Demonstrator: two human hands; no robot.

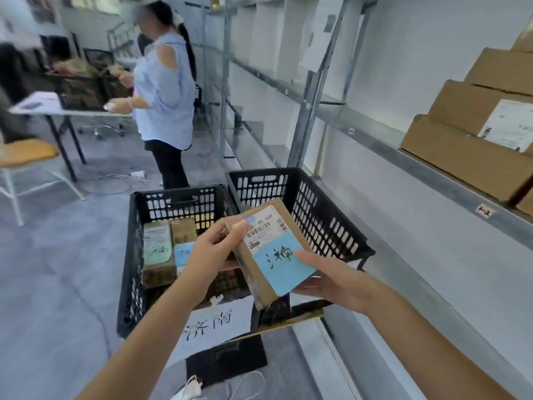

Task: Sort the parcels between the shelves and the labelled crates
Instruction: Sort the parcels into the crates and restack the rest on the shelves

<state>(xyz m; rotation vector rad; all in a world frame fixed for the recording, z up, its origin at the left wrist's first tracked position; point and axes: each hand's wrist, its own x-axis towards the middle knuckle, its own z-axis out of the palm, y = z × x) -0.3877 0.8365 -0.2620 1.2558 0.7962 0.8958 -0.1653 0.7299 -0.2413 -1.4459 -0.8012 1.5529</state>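
We hold a flat, rectangular cardboard parcel (271,255), with a printed label and a blue handwritten sticker, above the black perforated plastic crates (317,209). Left grip (210,255) pinches its upper corner. Right grip (331,280) clamps its lower edge, thumb on top.

Brown parcel (271,249), blue handwritten label, held tilted.
Below: left crate (133,249) with two labelled parcels (158,249), right crate (317,215) alongside.

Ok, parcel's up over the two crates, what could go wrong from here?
1. The parcel hangs above where the left crate and right crate meet; only the left crate's paper sign is readable, so a mis-sort is possible.
2. The left hand pinches just a corner while the right hand supports below; it might slip.
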